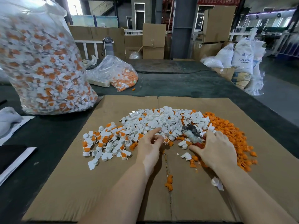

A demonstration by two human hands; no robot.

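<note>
Flattened brown cardboard sheet [80,191] lay on dark green table surface [178,84], reaching its near edge. Heap of loose white plastic caps [161,120] ran across the sheet's middle. Heap of small orange plastic plugs [229,126] sat along the sheet's right edge, touching the white heap. White caps with orange plugs fitted in them [105,143] were scattered toward the sheet's left edge.

Left hand [150,146] was at the near rim of the white heap; forefinger stretched onto the caps, thumb and other fingers curled, pinching a small pale plastic piece [166,140], its shape too small to tell. Right hand [216,149] was just beside it, between the white and orange heaps; fingers and thumb curled round the red handles of grey metal pliers [191,132]; the pliers' head pointed away over the white caps, blurred.

A small clump of orange plugs [169,183] lay on the sheet's centre crease, between the forearms.

Tall clear plastic bag of white-and-orange pieces [45,62] stood off the sheet's far left corner. A smaller clear bag of the same [119,73] lay farther back on the table. Brown cardboard boxes [153,41] stood beyond the table's far edge; white sacks [242,54] stood off its right edge.
</note>
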